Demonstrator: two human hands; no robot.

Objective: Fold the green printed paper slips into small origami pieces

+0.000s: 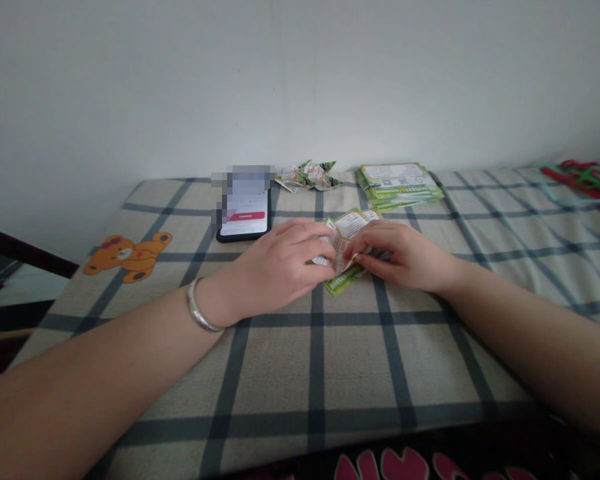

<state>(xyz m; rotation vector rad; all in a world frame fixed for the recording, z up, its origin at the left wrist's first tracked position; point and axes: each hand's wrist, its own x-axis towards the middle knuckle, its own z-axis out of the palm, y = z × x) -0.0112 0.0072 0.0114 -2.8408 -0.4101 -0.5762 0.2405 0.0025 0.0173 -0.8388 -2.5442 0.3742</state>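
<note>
Both hands meet over a green and white printed paper (353, 223) at the middle of the table. My left hand (285, 263), with a silver bangle at the wrist, has its fingers curled down on the paper's left part. From the other side, my right hand (403, 257) pinches the paper between thumb and fingers. The sheet looks partly folded, with a green corner poking out below the fingertips. Some of it is hidden under both hands.
Behind the hands lie a stack of similar leaflets (400, 183) and several folded paper pieces (310, 177). A lit phone (247, 223) rests left of them. Red and green items (585, 177) sit at the far right. The checked tablecloth (275, 373) bears a bear picture (130, 257).
</note>
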